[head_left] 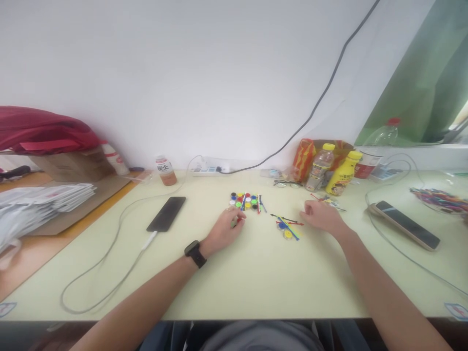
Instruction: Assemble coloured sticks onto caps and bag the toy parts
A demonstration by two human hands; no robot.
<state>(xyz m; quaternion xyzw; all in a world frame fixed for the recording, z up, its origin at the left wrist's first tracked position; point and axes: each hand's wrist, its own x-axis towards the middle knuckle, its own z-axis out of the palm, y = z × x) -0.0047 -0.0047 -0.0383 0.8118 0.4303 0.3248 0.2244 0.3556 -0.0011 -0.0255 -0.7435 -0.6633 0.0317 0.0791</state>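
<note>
My left hand (pixel 225 229) rests on the pale table (pixel 256 273) with its fingers curled around a small green and red piece. Just beyond it lies a cluster of small coloured round pieces (pixel 244 200) with a few thin sticks (pixel 259 204) beside them. My right hand (pixel 319 214) lies to the right with its fingers curled in; whether it holds anything is hidden. Between the hands sits a small pile of coloured sticks and discs (pixel 288 227). A dark watch (pixel 195 253) is on my left wrist.
A black phone (pixel 166 213) on a white cable lies left of centre, and another phone (pixel 405 224) lies at the right. Bottles (pixel 342 173), snack bags and glasses (pixel 288 183) stand by the wall. Coloured sticks (pixel 440 199) lie at the far right; stacked papers (pixel 40 201) at the left.
</note>
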